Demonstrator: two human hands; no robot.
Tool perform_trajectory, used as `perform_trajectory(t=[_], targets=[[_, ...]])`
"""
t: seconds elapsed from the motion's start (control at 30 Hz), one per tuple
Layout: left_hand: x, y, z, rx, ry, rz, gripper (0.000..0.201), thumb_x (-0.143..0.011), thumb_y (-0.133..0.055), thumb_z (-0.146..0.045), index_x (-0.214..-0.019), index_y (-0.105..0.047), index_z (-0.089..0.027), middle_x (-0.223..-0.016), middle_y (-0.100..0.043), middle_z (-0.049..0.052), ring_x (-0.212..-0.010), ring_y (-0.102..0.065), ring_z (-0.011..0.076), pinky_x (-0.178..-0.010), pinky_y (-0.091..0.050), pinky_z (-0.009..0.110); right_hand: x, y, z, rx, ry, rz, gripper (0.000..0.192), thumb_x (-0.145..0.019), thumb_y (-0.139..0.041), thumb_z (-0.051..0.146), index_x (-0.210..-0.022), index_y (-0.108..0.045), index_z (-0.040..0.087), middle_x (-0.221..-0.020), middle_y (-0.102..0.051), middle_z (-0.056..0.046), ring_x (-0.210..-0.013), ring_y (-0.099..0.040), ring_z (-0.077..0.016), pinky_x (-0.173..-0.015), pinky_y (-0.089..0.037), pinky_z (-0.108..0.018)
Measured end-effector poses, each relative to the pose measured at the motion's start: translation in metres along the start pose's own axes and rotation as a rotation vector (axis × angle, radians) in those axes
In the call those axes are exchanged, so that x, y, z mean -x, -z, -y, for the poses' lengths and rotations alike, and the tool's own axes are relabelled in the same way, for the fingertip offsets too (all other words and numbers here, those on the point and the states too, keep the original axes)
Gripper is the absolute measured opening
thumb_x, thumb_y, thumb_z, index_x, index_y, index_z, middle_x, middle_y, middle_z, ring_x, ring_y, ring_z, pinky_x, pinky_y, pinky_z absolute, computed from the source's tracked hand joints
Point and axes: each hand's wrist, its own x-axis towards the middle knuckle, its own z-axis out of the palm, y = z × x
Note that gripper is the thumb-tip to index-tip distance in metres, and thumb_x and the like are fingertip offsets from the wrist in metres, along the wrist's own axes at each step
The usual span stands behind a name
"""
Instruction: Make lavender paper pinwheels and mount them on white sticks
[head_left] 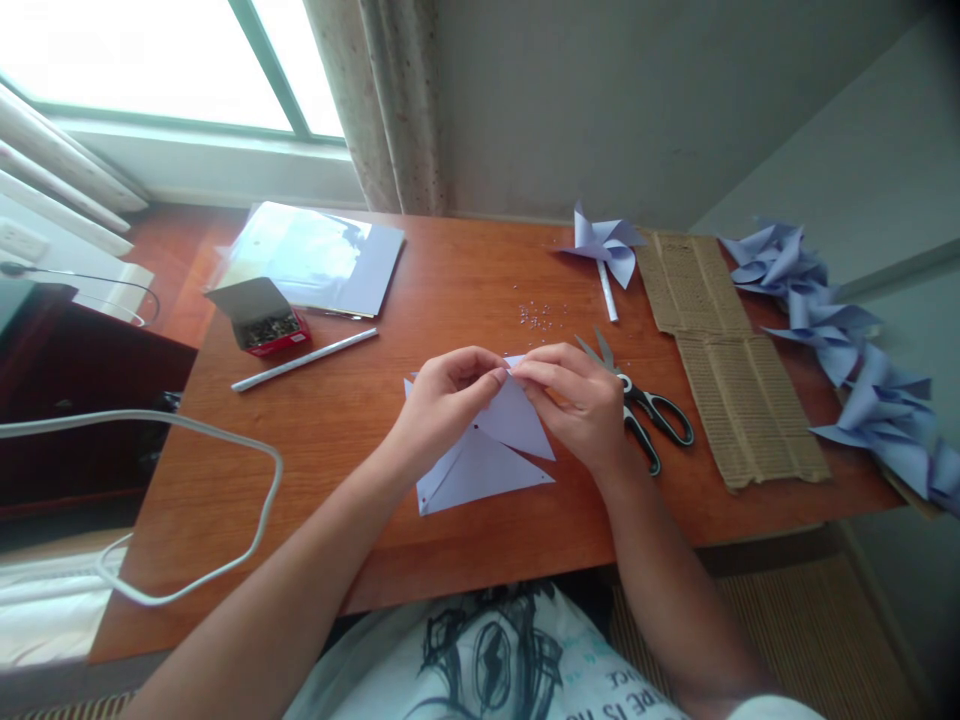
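In the head view, bends both hands to a narrow pinch over a wooden worktop (442,285), with left hand (450,390) and right hand (576,395) almost tip to tip at the far corner of a slit white paper sheet (480,475). Grips that corner between fingertips, too hidden to say whether around anything small. Spreads below and toward the body otherwise, near square with no clear long axis, slit diagonally toward a dark centre mark (475,427) just nearer the body than the pinch. Gapes at one slit below the right hand. Closes in from both sides, with neither hand clearly nearer. Has open-bladed scissors (625,384) just beside the right hand, scattered scraps (535,317) beyond the fingers and a pinwheel (604,245) farther off; well left, a white stick (304,361) near an open red box (279,337).
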Motion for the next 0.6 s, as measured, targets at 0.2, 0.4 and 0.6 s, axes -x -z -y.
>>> perform_trajectory(t=[0.2,0.4,0.6], targets=[[0.0,-0.0003,-0.0026,0.041,0.036,-0.006,0.03,-0.081,-0.075,-0.046,-0.081,-0.074,-0.016,-0.061,-0.058,-0.001,-0.058,-0.046,0.0106,-0.054,-0.035,0.023,0.0009,-0.0006,-0.0008,-0.028,-0.008,-0.005,0.02,-0.095,-0.064,0.017,-0.104,-0.076,0.031,-0.097,-0.075,-0.003,-0.09,-0.071,-0.0186,-0.08,-0.059,-0.034],[-0.0004,0.0003,0.0004,0.039,0.018,0.002,0.028,-0.081,-0.078,-0.043,-0.084,-0.074,-0.015,-0.065,-0.06,-0.001,-0.061,-0.048,0.0106,-0.056,-0.037,0.023,-0.0006,-0.0016,0.0019,-0.027,-0.025,-0.034,0.016,-0.093,-0.065,0.015,-0.098,-0.075,0.027,-0.093,-0.075,-0.003,-0.087,-0.07,-0.0182,-0.08,-0.058,-0.034],[-0.0001,-0.0003,-0.0005,0.005,-0.003,0.004,0.027,-0.082,-0.075,-0.042,-0.084,-0.074,-0.014,-0.07,-0.063,0.001,-0.063,-0.051,0.0117,-0.058,-0.038,0.023,-0.0039,-0.0012,0.0054,-0.108,-0.128,-0.018,0.014,-0.093,-0.066,0.015,-0.097,-0.073,0.026,-0.09,-0.074,-0.002,-0.078,-0.067,-0.0168,-0.07,-0.058,-0.032]])
